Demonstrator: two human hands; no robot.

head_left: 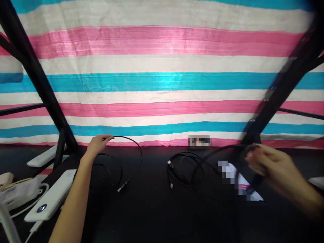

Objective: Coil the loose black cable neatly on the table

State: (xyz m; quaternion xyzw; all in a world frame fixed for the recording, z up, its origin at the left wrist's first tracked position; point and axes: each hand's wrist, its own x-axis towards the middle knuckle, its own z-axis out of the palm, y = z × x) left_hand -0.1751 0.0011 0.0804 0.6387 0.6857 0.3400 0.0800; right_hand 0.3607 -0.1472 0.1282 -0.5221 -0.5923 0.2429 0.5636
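My left hand [98, 143] reaches forward at the left and pinches a thin black cable [134, 158]. That cable arcs to the right and down, ending in a small metal plug on the black table [152, 216]. My right hand [263, 161], blurred by motion, is closed around a second black cable [217, 151]. This cable runs left to a loose coil of black cable [178, 170] with light plugs, lying mid-table.
Two white power banks [52, 199] [43, 157] and a white charger with white cords [19, 194] lie at the left. Black frame bars [37, 72] [280, 91] slant on both sides. A pink, blue and white striped cloth [162, 84] hangs behind. A card [244, 187] lies under my right hand.
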